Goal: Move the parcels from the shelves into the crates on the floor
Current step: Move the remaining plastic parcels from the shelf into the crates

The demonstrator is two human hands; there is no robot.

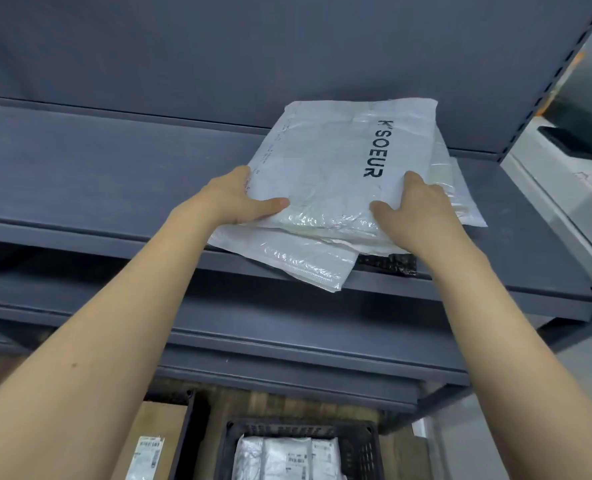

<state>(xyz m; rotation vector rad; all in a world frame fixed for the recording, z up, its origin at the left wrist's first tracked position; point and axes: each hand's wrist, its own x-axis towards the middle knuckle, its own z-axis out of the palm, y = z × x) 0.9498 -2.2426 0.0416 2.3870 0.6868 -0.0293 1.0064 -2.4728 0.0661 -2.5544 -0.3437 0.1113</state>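
A white plastic parcel (332, 157) printed "K'SOEUR" tops a small stack on the dark grey shelf (114, 174). My left hand (239, 199) grips its near left edge, thumb on top. My right hand (416, 209) grips its near right side, thumb on top. Under it lie another white bag (298, 261), overhanging the shelf front, and a dark parcel (388, 263). On the floor below stands a black crate (364, 441) holding white labelled parcels (284, 459). A second crate (187, 427) to its left holds a brown box (159, 424) and a labelled parcel (147, 455).
Lower grey shelves (287, 344) jut out between the top shelf and the crates. A slotted upright post (547, 84) closes the shelf's right end. White and dark equipment (564, 161) stands beyond it. Wooden floor (274, 403) shows around the crates.
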